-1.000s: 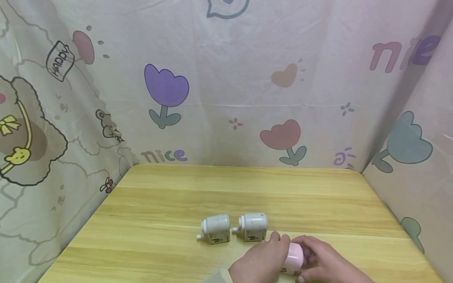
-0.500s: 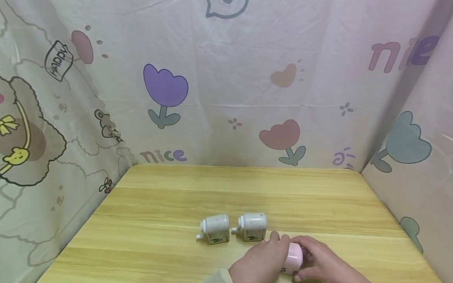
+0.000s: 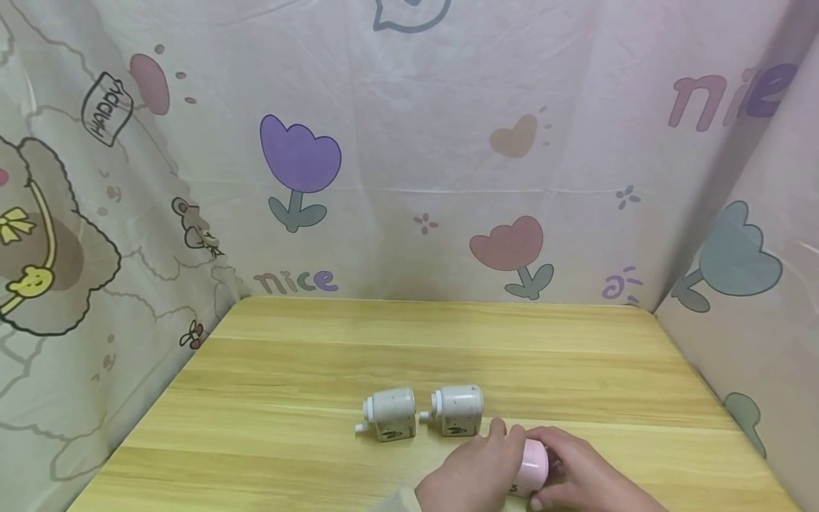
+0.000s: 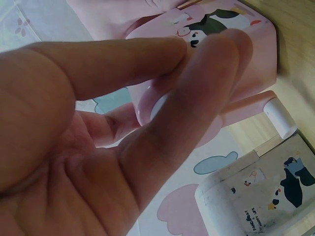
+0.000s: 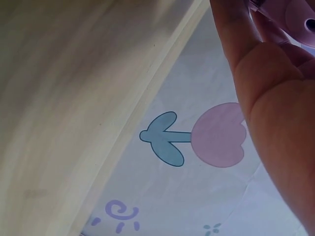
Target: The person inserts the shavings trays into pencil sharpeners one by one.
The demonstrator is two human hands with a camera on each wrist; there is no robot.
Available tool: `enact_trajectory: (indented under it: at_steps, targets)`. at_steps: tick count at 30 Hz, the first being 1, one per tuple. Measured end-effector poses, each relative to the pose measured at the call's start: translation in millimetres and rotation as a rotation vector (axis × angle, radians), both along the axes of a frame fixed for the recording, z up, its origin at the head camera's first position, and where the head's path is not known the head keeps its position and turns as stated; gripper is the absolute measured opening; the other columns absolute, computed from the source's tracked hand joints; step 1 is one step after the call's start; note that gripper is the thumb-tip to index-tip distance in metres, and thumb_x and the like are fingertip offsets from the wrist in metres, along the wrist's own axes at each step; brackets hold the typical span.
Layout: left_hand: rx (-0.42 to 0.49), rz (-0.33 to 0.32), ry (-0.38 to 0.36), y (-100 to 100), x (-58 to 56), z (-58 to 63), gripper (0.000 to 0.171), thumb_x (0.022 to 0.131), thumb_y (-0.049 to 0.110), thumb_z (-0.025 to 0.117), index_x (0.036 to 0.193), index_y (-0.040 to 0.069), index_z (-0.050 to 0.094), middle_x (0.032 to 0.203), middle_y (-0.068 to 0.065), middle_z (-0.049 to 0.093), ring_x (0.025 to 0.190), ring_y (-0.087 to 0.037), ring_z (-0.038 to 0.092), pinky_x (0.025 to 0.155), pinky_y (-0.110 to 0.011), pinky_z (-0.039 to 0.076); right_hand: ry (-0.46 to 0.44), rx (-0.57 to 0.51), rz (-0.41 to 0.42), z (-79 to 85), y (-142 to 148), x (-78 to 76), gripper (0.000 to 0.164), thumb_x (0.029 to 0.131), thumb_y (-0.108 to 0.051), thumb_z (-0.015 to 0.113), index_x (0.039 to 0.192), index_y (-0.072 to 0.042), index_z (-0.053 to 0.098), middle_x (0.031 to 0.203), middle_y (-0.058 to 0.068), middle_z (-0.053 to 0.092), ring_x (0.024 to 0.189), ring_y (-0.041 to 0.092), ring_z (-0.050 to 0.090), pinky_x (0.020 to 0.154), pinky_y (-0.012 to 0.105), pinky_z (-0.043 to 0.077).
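Near the front edge of the table, a pink hand-crank pencil sharpener (image 3: 534, 466) sits between my two hands. My left hand (image 3: 473, 469) grips its crank end; in the left wrist view the thumb and fingers close together in front of the pink sharpener (image 4: 263, 59), hiding part of that end. The crank arm with its white knob (image 4: 280, 118) sticks out beside the fingers. My right hand (image 3: 585, 473) holds the rear end, thumb low and fingers over the far side. In the right wrist view only a corner of the pink sharpener (image 5: 290, 19) shows.
Two white crank pencil sharpeners stand side by side left of the hands, one at the left (image 3: 393, 414) and one nearer the hands (image 3: 459, 410), cranks pointing left. The wooden table (image 3: 288, 355) is surrounded by a printed cloth (image 3: 409, 142) at the back and sides.
My right thumb has shifted very slightly left along the pink sharpener. Both hands otherwise stay in place, and the white sharpeners have not moved.
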State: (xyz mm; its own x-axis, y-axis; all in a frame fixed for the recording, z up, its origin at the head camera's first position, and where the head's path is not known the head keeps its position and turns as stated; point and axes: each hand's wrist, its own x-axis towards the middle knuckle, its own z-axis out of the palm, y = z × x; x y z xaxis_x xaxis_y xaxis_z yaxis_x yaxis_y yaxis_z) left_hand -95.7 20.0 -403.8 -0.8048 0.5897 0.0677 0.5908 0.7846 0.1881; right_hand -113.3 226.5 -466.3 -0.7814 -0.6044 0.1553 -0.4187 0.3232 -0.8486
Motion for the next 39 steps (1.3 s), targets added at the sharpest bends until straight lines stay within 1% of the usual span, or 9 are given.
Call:
enact_trajectory:
  at_steps: [3, 10, 16, 19, 23, 27, 32, 35, 39]
  targets:
    - [0.001, -0.005, 0.002, -1, 0.0, -0.1, 0.036, 0.078, 0.006, 0.069, 0.106, 0.016, 0.049, 0.085, 0.002, 0.043, 0.052, -0.006, 0.042, 0.044, -0.017, 0.033, -0.027, 0.0, 0.001, 0.8, -1, 0.6, 0.064, 0.067, -0.009, 0.08, 0.126, -0.013, 0.053, 0.108, 0.002, 0.059, 0.088, 0.009, 0.059, 0.073, 0.03, 0.052]
    - [-0.015, -0.026, 0.024, -3, -1.4, 0.6, 0.039, 0.077, 0.005, 0.07, 0.107, 0.015, 0.049, 0.085, 0.002, 0.044, 0.053, -0.006, 0.042, 0.044, -0.017, 0.033, 0.01, 0.038, -0.023, 3.6, -4, -0.1, 0.061, 0.067, -0.01, 0.08, 0.122, -0.019, 0.055, 0.104, -0.004, 0.059, 0.089, 0.008, 0.058, 0.073, 0.029, 0.051]
    - [0.018, -0.042, 0.013, -2, -3.0, -1.5, 0.039, 0.075, 0.004, 0.071, 0.107, 0.014, 0.05, 0.085, 0.003, 0.043, 0.054, -0.005, 0.043, 0.044, -0.015, 0.032, -0.109, -0.002, 0.017, 3.7, 1, 0.5, 0.067, 0.07, -0.003, 0.075, 0.13, -0.014, 0.05, 0.118, 0.008, 0.057, 0.101, 0.014, 0.057, 0.084, 0.029, 0.049]
    - [0.044, -0.052, 0.007, 3, -5.3, -2.9, 0.04, 0.075, 0.001, 0.07, 0.108, 0.012, 0.05, 0.086, 0.003, 0.042, 0.054, -0.005, 0.042, 0.043, -0.014, 0.031, -0.167, 0.086, -0.055, 6.2, 12, 0.3, 0.069, 0.07, -0.005, 0.075, 0.133, -0.011, 0.047, 0.121, 0.007, 0.056, 0.103, 0.014, 0.057, 0.087, 0.027, 0.047]
    - [0.088, -0.076, 0.052, 11, -11.1, -5.2, 0.044, 0.073, -0.003, 0.068, 0.109, 0.01, 0.049, 0.088, 0.003, 0.043, 0.053, -0.004, 0.041, 0.043, -0.013, 0.03, -0.15, 0.217, -0.177, 8.5, 32, -0.1, 0.069, 0.074, -0.016, 0.076, 0.134, -0.005, 0.045, 0.112, 0.003, 0.057, 0.092, 0.011, 0.055, 0.077, 0.027, 0.049]
    - [0.126, -0.088, 0.108, 17, -19.0, -8.2, 0.04, 0.074, -0.004, 0.066, 0.108, 0.009, 0.05, 0.089, 0.002, 0.045, 0.054, -0.002, 0.04, 0.044, -0.011, 0.031, -0.105, 0.245, -0.231, 5.0, 45, -0.8, 0.069, 0.077, -0.022, 0.076, 0.134, -0.001, 0.043, 0.113, 0.006, 0.056, 0.09, 0.008, 0.053, 0.073, 0.028, 0.049]
    - [0.148, -0.063, 0.144, 25, -28.0, -12.0, 0.038, 0.074, -0.005, 0.064, 0.107, 0.008, 0.048, 0.088, 0.0, 0.046, 0.051, -0.003, 0.038, 0.043, -0.01, 0.031, -0.053, 0.273, -0.254, 4.4, 49, -0.1, 0.064, 0.08, -0.026, 0.074, 0.131, 0.0, 0.046, 0.113, 0.007, 0.057, 0.089, 0.007, 0.052, 0.072, 0.028, 0.048]
    - [0.135, -0.048, 0.144, 27, -32.5, -12.8, 0.041, 0.073, -0.004, 0.066, 0.107, 0.008, 0.048, 0.088, 0.001, 0.046, 0.051, -0.003, 0.039, 0.043, -0.011, 0.03, -0.031, 0.269, -0.252, 4.5, 49, -0.8, 0.062, 0.081, -0.025, 0.074, 0.129, 0.002, 0.046, 0.114, 0.008, 0.057, 0.089, 0.007, 0.051, 0.071, 0.028, 0.048]
    - [0.134, -0.044, 0.121, 28, -34.6, -14.0, 0.043, 0.075, -0.003, 0.066, 0.111, 0.01, 0.048, 0.091, 0.001, 0.047, 0.053, -0.003, 0.04, 0.044, -0.01, 0.032, -0.047, 0.269, -0.252, 4.5, 50, -1.2, 0.06, 0.081, -0.025, 0.073, 0.128, 0.002, 0.047, 0.114, 0.009, 0.057, 0.088, 0.007, 0.051, 0.071, 0.028, 0.048]
